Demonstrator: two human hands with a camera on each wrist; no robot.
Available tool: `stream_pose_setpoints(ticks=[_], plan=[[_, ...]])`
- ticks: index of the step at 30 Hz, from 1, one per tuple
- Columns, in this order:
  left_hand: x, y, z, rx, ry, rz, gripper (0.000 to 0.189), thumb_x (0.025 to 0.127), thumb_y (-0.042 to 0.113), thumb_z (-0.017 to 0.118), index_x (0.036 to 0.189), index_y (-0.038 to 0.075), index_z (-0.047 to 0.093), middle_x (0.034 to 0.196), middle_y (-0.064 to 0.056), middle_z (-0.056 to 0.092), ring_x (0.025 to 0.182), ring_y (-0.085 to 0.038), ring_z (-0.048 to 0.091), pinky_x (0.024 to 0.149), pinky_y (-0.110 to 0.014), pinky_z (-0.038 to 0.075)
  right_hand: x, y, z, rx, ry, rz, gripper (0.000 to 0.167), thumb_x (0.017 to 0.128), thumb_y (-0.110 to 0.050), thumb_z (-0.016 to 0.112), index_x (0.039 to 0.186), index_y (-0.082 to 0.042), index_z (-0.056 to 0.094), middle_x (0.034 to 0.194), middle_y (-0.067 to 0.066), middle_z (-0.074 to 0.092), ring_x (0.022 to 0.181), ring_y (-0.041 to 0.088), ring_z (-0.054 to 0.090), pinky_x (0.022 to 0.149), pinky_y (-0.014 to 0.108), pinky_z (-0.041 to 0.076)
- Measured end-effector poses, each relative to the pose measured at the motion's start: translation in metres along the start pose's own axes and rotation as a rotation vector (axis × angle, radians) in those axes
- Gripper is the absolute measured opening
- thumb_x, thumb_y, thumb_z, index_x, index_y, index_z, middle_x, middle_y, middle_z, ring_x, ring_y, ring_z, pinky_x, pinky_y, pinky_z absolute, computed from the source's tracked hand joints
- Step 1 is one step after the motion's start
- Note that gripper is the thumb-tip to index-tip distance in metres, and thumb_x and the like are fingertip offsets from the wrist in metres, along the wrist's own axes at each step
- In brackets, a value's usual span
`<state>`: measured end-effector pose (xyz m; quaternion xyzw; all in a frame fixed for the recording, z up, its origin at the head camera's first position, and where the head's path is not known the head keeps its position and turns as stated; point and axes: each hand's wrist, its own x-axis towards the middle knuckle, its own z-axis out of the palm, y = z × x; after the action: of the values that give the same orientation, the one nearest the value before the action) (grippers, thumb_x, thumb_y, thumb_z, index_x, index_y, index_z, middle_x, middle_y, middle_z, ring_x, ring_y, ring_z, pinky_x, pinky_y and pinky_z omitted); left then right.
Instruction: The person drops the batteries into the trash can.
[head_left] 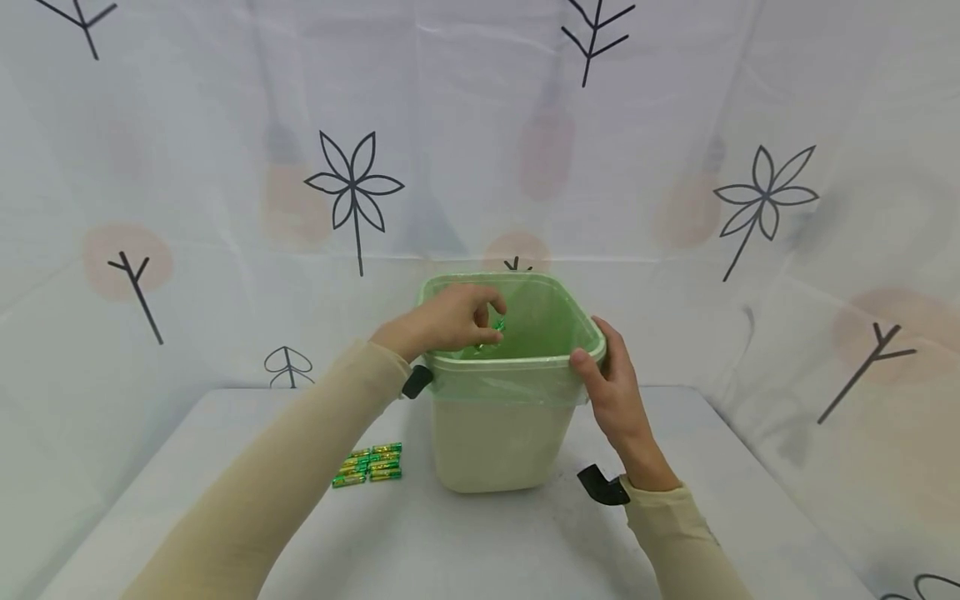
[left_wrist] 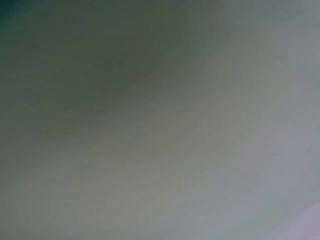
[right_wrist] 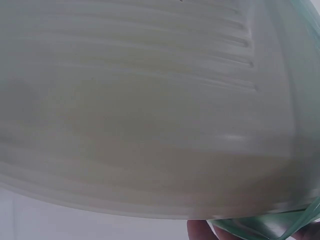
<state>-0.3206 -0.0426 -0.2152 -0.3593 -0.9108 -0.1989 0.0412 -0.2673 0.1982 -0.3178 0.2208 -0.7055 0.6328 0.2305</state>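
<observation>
A pale bin (head_left: pixel 498 442) stands on the table, with a translucent green bag (head_left: pixel 525 383) lining it and folded over its rim. My left hand (head_left: pixel 453 318) reaches over the near left rim. It pinches a small shiny green piece (head_left: pixel 499 326) between thumb and fingers, just inside the opening. With my right hand (head_left: pixel 618 387) I grip the right corner of the rim, thumb on the near side. The right wrist view shows the bin's ribbed wall (right_wrist: pixel 150 115) close up, with fingertips (right_wrist: pixel 200 230) at the bag's edge. The left wrist view is a blur.
Several small green-and-gold sticks (head_left: pixel 386 461) lie in two neat columns on the white table (head_left: pixel 480 550), left of the bin and partly behind my left sleeve (head_left: pixel 300 467). A patterned white cloth (head_left: pixel 450 108) hangs behind the table.
</observation>
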Motion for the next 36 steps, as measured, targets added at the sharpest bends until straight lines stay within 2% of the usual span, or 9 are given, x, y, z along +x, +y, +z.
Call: stream_pose_setpoints(ticks=[6,14,20,24,29,36], plan=[[-0.001,0.001,0.0,0.013,0.0,0.001,0.035,0.088,0.025,0.07,0.119,0.012,0.059,0.082,0.001,0.062,0.075,-0.015,0.058,0.076,-0.032,0.048,0.0,0.0,0.0,0.006,0.001,0.001,0.054,0.096,-0.015,0.054,0.146,-0.011,0.032,0.13,0.018,0.045,0.112,0.034,0.046,0.089,0.023,0.041],[-0.002,0.0,-0.004,-0.009,0.014,0.021,0.03,0.09,0.026,0.068,0.116,0.012,0.061,0.082,0.0,0.062,0.074,-0.015,0.057,0.073,-0.032,0.048,0.002,0.001,0.0,-0.002,0.009,-0.007,0.055,0.095,-0.015,0.054,0.146,-0.01,0.033,0.128,0.017,0.047,0.109,0.026,0.049,0.089,0.023,0.041],[-0.011,-0.004,-0.011,-0.034,0.081,0.042,0.03,0.092,0.029,0.064,0.117,0.012,0.061,0.09,-0.001,0.062,0.08,-0.016,0.058,0.077,-0.033,0.048,0.001,0.002,-0.001,-0.013,0.019,-0.002,0.055,0.095,-0.016,0.055,0.145,-0.01,0.034,0.128,0.016,0.047,0.108,0.023,0.049,0.089,0.023,0.04],[-0.024,-0.008,-0.019,-0.035,0.151,0.086,0.028,0.091,0.027,0.066,0.114,0.011,0.063,0.092,-0.002,0.063,0.079,-0.016,0.059,0.075,-0.033,0.049,0.0,0.003,-0.001,-0.017,0.017,0.002,0.054,0.095,-0.016,0.055,0.145,-0.011,0.034,0.128,0.016,0.047,0.109,0.021,0.049,0.09,0.023,0.04],[-0.048,-0.013,-0.026,-0.029,0.237,0.142,0.024,0.09,0.022,0.067,0.109,0.008,0.064,0.091,-0.002,0.062,0.076,-0.015,0.058,0.072,-0.032,0.049,0.0,0.003,-0.001,-0.018,0.021,-0.003,0.054,0.095,-0.015,0.054,0.145,-0.011,0.034,0.129,0.016,0.047,0.109,0.023,0.049,0.09,0.023,0.04],[-0.086,-0.033,-0.025,-0.023,0.394,0.159,0.017,0.089,0.014,0.068,0.104,0.007,0.065,0.092,-0.001,0.061,0.076,-0.012,0.055,0.066,-0.031,0.049,0.0,0.002,-0.001,0.015,0.014,0.0,0.054,0.096,-0.014,0.055,0.145,-0.011,0.034,0.13,0.018,0.046,0.112,0.033,0.046,0.09,0.023,0.04]])
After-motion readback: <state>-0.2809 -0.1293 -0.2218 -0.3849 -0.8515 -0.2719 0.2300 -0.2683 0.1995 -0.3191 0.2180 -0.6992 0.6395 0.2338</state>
